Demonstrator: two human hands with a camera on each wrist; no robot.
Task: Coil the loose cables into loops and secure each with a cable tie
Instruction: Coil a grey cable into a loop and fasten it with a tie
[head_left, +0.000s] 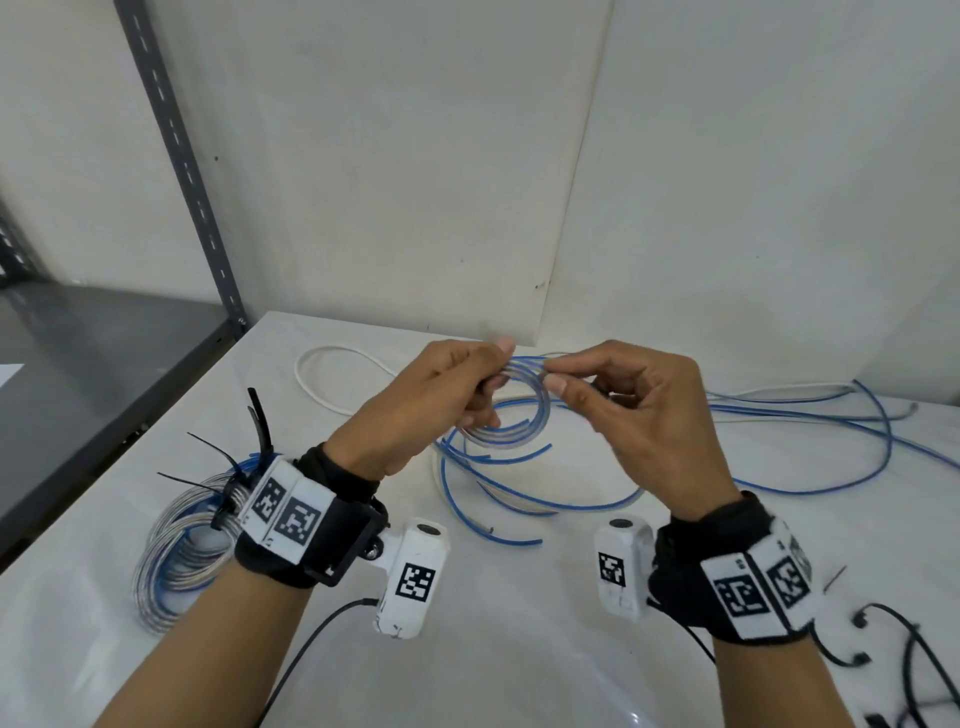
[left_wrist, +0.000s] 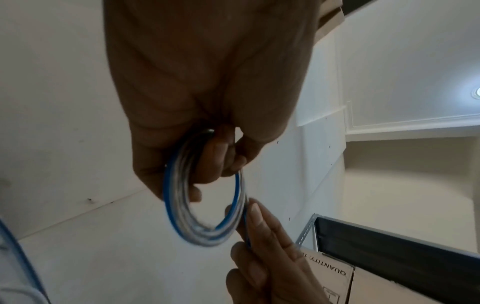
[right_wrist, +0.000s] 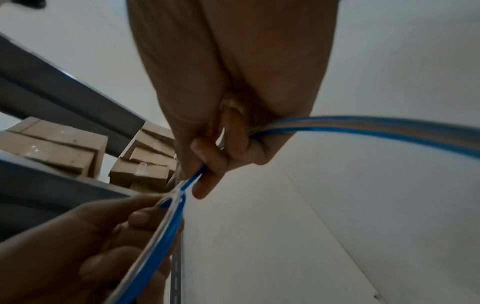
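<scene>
A small coil of blue-and-clear cable hangs above the white table. My left hand grips the coil's left side, fingers curled through the loop. My right hand pinches the cable at the coil's upper right, and the strand runs through its fingers. The loose cable trails off over the table to the right. A finished coil bound with black cable ties lies at the left, partly behind my left wrist.
A white cable curves at the back of the table. Loose black cable ties lie at the right front. A grey metal shelf stands to the left, with cardboard boxes on it. The wall is close behind.
</scene>
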